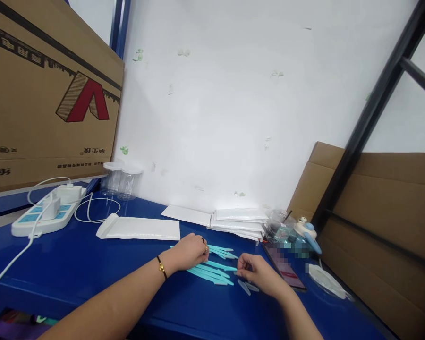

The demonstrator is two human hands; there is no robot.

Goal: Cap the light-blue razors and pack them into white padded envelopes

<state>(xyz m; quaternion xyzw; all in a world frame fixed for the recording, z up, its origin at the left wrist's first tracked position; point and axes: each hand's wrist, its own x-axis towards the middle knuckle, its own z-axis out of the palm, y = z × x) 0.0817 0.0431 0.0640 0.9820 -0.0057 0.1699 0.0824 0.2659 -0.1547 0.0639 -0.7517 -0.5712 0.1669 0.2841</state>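
Several thin light-blue plastic sticks (pixel 212 273) lie in a loose bunch on the blue table (pixel 85 269). My left hand (pixel 191 251) rests on the bunch's left end, fingers curled down over the sticks; it wears rings and a bracelet. My right hand (pixel 257 273) sits just right of the bunch, fingers pinched together on something I cannot make out. Two small clear caps (pixel 247 286) lie on the table under that hand.
A white padded envelope (pixel 140 228) and a stack of more envelopes (pixel 239 220) lie behind the hands. A phone (pixel 285 267), a small clear bag and a dispenser (pixel 306 232) are at right. A power strip (pixel 44 215), two clear jars (pixel 122 180) and cardboard boxes (pixel 46 94) stand at left.
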